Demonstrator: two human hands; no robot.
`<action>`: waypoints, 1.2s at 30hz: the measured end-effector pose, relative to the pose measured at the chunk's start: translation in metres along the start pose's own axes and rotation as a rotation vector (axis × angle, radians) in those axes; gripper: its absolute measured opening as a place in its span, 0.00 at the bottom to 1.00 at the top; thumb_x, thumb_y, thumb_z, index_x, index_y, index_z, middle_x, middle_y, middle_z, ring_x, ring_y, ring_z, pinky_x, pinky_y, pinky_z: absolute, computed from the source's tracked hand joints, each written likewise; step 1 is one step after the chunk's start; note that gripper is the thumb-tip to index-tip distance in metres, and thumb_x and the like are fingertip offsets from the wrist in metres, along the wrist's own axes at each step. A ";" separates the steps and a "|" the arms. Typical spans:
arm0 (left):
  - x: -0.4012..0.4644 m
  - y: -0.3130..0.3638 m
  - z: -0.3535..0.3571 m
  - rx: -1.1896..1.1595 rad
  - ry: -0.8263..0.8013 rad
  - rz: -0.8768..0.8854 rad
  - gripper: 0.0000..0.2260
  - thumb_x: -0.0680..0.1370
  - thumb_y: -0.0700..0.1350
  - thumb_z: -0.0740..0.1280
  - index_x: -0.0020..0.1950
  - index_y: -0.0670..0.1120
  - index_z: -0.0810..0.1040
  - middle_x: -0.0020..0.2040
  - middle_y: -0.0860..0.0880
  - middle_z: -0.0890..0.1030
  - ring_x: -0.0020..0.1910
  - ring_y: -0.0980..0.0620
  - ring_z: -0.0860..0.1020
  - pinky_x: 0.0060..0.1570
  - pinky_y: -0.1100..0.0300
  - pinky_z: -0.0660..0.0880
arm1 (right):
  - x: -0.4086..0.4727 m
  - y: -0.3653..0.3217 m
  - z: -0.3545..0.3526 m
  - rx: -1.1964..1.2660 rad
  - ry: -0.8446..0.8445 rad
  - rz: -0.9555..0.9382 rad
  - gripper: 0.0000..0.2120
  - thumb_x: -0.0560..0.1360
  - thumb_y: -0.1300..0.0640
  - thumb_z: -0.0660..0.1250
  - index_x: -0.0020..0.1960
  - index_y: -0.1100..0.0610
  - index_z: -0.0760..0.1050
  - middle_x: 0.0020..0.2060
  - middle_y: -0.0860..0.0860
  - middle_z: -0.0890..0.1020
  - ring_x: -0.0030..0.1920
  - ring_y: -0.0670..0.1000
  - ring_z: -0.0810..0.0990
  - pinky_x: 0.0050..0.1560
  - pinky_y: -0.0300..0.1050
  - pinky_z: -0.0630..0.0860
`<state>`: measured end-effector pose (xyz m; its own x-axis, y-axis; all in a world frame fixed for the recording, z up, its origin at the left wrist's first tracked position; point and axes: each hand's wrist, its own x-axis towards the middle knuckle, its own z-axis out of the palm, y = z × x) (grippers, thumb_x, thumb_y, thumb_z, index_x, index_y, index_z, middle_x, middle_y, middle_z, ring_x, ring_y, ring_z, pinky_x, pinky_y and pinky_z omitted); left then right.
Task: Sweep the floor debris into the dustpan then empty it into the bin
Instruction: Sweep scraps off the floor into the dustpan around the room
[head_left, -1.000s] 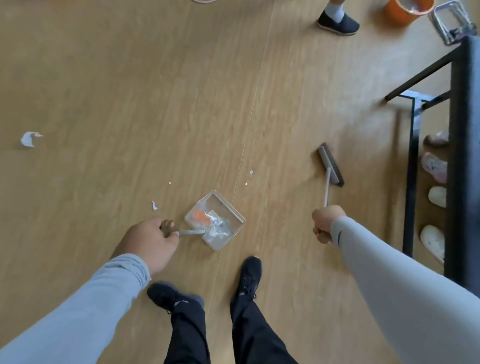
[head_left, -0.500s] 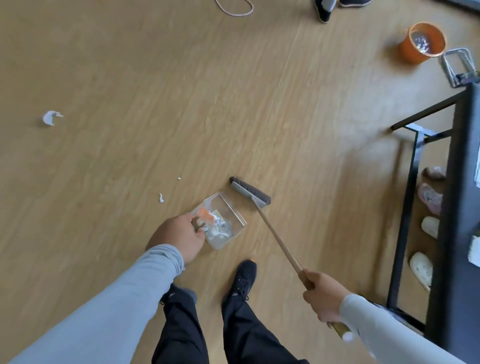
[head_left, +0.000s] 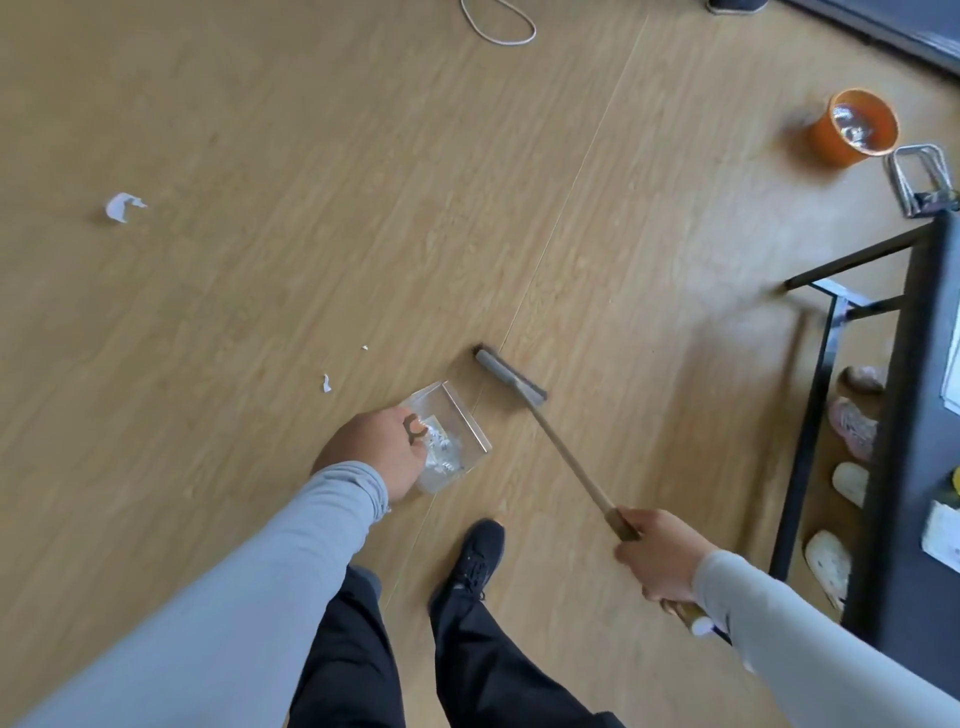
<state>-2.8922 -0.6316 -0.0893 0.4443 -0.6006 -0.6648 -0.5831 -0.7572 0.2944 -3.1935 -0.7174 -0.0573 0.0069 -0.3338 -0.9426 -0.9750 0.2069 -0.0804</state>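
My left hand (head_left: 371, 452) grips the handle of a clear plastic dustpan (head_left: 457, 415) low over the wooden floor; crumpled white scraps lie inside it. My right hand (head_left: 660, 553) holds the wooden handle of a broom (head_left: 563, 452), whose grey brush head (head_left: 509, 374) sits on the floor just beyond the dustpan's open edge. White paper scraps lie on the floor: a small one (head_left: 326, 383), a tiny one (head_left: 364, 347) and a bigger one (head_left: 122, 207) far left. An orange bin (head_left: 852, 127) with a shiny liner stands at the upper right.
A black metal table (head_left: 909, 415) with several shoes under it fills the right side. A metal frame (head_left: 917, 176) lies beside the bin. A white cord (head_left: 498, 23) loops on the floor at the top. My black shoes (head_left: 475, 556) stand just behind the dustpan.
The broom swung from the right, and its head now rests just beyond the dustpan's mouth. My left hand shifted up over the dustpan. The view tilted so the bin shows more fully.
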 end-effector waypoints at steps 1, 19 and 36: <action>0.001 -0.001 0.001 0.003 0.005 0.001 0.07 0.79 0.50 0.63 0.41 0.52 0.72 0.41 0.50 0.81 0.40 0.45 0.80 0.40 0.56 0.77 | -0.003 0.000 0.000 0.034 -0.097 0.023 0.14 0.82 0.61 0.57 0.66 0.51 0.71 0.34 0.50 0.72 0.26 0.49 0.69 0.22 0.38 0.66; -0.006 0.000 0.003 0.007 0.009 -0.002 0.07 0.79 0.52 0.64 0.44 0.51 0.75 0.38 0.52 0.78 0.37 0.47 0.78 0.38 0.57 0.73 | 0.007 0.012 -0.005 -0.122 -0.014 -0.011 0.19 0.77 0.64 0.62 0.67 0.54 0.74 0.36 0.53 0.77 0.30 0.51 0.75 0.29 0.43 0.73; -0.109 -0.096 -0.031 -0.195 0.048 -0.172 0.14 0.80 0.51 0.67 0.65 0.50 0.78 0.58 0.50 0.83 0.51 0.47 0.81 0.52 0.57 0.76 | -0.105 0.011 -0.027 0.157 -0.025 -0.175 0.13 0.81 0.58 0.63 0.64 0.49 0.73 0.29 0.55 0.74 0.24 0.51 0.69 0.27 0.43 0.71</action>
<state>-2.8634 -0.5012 -0.0241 0.5602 -0.4667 -0.6844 -0.3565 -0.8816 0.3094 -3.2108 -0.7054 0.0497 0.1801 -0.3541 -0.9177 -0.9123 0.2888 -0.2905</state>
